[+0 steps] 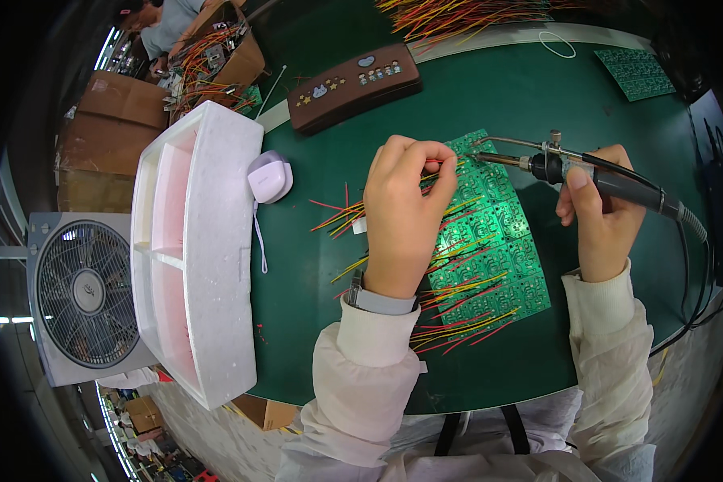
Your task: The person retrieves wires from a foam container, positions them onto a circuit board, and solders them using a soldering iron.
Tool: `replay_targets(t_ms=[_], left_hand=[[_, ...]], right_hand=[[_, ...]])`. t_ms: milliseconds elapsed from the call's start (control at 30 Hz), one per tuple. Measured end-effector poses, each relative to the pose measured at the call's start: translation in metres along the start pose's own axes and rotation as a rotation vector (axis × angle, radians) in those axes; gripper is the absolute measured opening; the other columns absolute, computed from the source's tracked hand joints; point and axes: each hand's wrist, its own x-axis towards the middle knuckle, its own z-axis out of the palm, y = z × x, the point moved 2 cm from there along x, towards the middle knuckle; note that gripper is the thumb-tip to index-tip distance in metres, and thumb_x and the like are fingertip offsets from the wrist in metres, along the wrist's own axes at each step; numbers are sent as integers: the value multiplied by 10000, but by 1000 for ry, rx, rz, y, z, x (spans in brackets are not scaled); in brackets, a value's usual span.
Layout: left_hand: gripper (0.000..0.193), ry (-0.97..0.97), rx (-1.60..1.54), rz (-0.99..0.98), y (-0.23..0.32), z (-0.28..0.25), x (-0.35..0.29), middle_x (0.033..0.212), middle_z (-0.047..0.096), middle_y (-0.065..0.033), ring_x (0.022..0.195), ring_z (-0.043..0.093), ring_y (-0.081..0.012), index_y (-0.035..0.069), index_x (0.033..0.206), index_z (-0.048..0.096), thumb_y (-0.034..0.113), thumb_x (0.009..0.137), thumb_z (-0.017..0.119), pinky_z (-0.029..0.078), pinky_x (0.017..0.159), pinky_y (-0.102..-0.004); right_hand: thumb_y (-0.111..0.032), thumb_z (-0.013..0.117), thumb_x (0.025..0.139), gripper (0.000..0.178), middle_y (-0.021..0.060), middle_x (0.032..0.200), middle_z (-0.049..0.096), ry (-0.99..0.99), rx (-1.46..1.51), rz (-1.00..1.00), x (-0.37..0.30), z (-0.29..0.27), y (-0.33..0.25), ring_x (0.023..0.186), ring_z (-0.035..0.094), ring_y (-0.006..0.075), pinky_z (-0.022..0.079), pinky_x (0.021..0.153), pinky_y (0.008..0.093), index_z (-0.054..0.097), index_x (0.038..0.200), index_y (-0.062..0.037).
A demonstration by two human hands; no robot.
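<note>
A green circuit board panel (506, 241) lies on the table in front of me, with red and yellow wires (466, 325) lying across its lower and left parts. My left hand (407, 205) is over the panel's upper left, thumb and forefinger pinched on a thin red wire (433, 161). In my right hand (602, 209) is a soldering iron (610, 183) with a thin metal feed tube (510, 141) alongside it. Its tip points left and meets the panel's top part, close to my left fingertips. Whether the tip touches a joint is too small to tell.
Left stands a white foam box (221, 265) with compartments, beside a lilac case (270, 178). A brown pencil case (353, 87) and bundled wires (458, 18) lie at the back. Another panel (635, 74) is far right. A fan (88, 291) and a person (165, 28) are beyond the table.
</note>
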Motion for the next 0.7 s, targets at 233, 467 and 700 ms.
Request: replay_targets(t_ms=[233, 467, 700], left_hand=[[84, 6, 29, 13, 1, 0, 1, 721, 517, -45, 643, 507, -119, -5, 777, 581, -16, 700, 613, 411, 597, -231], [87, 13, 99, 81, 3, -1, 3, 698, 527, -57, 629, 524, -144, -2, 751, 591, -22, 673, 625, 419, 572, -250], [78, -5, 76, 57, 4, -2, 4, 688, 537, -67, 611, 533, -153, -7, 738, 597, -22, 669, 629, 419, 555, -255]], right_hand=[[-98, 615, 712, 169, 32, 687, 532, -68, -138, -132, 1, -2, -8, 616, 480, 73, 401, 583, 214, 535, 791, 28], [-87, 607, 707, 169, 44, 688, 535, -195, -216, -227, 5, -2, -13, 594, 470, 68, 394, 559, 208, 540, 782, 48], [-69, 618, 693, 170, 28, 634, 528, -225, -290, -363, 7, 1, -17, 522, 453, 56, 369, 471, 186, 537, 785, 48]])
